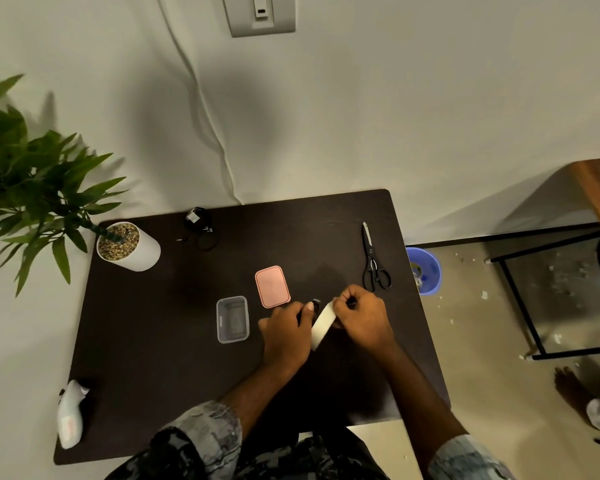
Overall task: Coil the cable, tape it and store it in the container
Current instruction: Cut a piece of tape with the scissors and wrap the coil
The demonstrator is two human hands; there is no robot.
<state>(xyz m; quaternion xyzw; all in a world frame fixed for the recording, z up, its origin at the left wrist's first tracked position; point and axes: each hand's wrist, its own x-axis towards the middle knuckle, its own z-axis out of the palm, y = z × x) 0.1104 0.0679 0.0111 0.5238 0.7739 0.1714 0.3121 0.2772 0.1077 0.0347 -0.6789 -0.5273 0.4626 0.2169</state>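
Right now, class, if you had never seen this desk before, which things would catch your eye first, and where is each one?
First the two hands near the middle of the dark table: the left hand and right hand stretch a strip of pale tape between them. Just left lie a clear plastic container, open, and its pink rectangular lid. A leafy green plant in a white pot fills the far left corner, and black-handled scissors lie far right.

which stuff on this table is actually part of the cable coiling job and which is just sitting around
Part of the job:
- tape strip, held between left hand and right hand
- dark item in the left fingers, probably the cable
- clear container
- pink lid
- scissors

Lying about:
- potted plant
- black charger and cord
- white object at the table edge
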